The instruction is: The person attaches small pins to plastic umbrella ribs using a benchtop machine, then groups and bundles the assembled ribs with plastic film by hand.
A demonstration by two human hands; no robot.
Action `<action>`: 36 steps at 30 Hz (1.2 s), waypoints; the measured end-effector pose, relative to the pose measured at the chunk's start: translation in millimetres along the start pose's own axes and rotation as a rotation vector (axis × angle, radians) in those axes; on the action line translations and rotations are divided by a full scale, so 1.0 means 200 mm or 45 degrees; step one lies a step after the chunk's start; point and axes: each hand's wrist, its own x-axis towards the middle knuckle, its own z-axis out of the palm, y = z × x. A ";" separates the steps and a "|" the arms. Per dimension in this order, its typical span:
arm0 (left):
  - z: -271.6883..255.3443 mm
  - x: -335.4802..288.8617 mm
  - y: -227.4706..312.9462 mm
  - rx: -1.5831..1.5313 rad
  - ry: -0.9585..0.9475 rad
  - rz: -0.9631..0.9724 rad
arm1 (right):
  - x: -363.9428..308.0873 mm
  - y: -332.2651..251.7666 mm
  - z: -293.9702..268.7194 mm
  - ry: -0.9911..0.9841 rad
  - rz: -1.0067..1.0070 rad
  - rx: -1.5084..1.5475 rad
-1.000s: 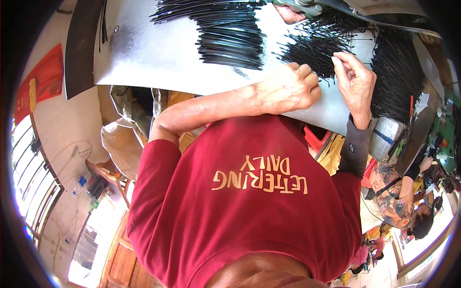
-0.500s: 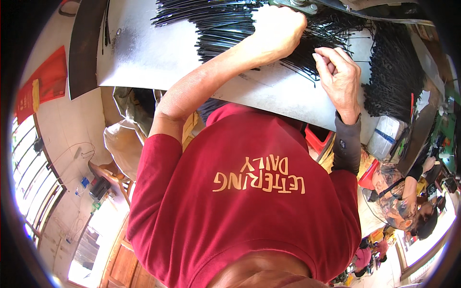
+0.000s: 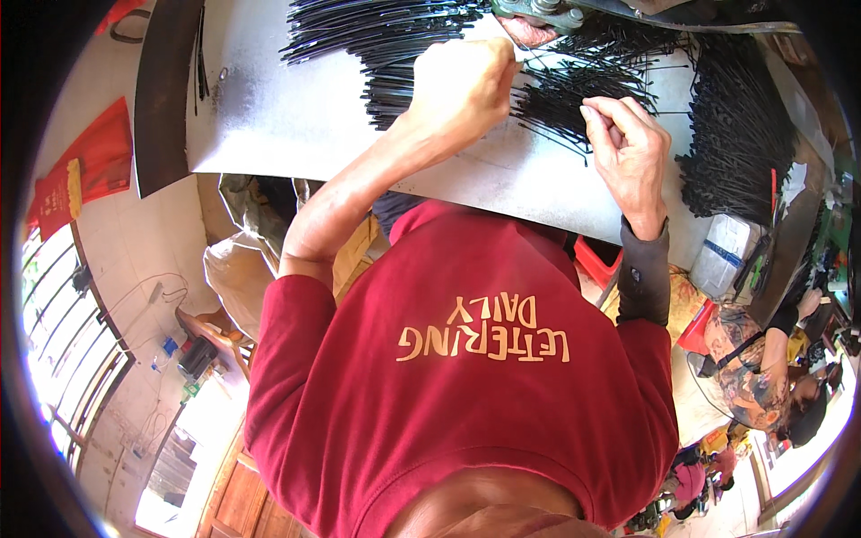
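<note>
While stacked black rods [image 3: 384, 97] run left-right | left hand [image 3: 462, 85], right hand [image 3: 632, 148]: fingers curled (cannot tell if pinching)

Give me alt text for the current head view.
A person's left hand is over a neat stack of thin black rod-like pieces, the right hand beside a looser pile, on a pale tabletop.

Workshop setting indicated: piles of thin black rods [image 3: 735, 130] are laid on a pale worktop [image 3: 296, 134] beside a bolted green machine part [image 3: 541, 11]; another person [image 3: 746, 363] and barred window [image 3: 76, 336] are seen.
</note>
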 end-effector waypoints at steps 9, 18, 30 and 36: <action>-0.05 -0.14 0.06 -0.898 -0.252 -0.256 | -0.03 -0.07 0.12 0.062 0.356 0.929; -0.06 -0.19 0.13 -0.718 -0.134 -0.124 | -0.08 -0.02 0.10 0.116 0.583 1.225; -0.18 -0.31 0.09 -1.422 -0.451 -0.859 | -0.13 0.05 0.07 0.502 -0.375 -0.432; -0.05 -0.37 0.24 -2.072 -0.553 -1.163 | -0.17 -0.12 0.16 0.040 0.236 0.587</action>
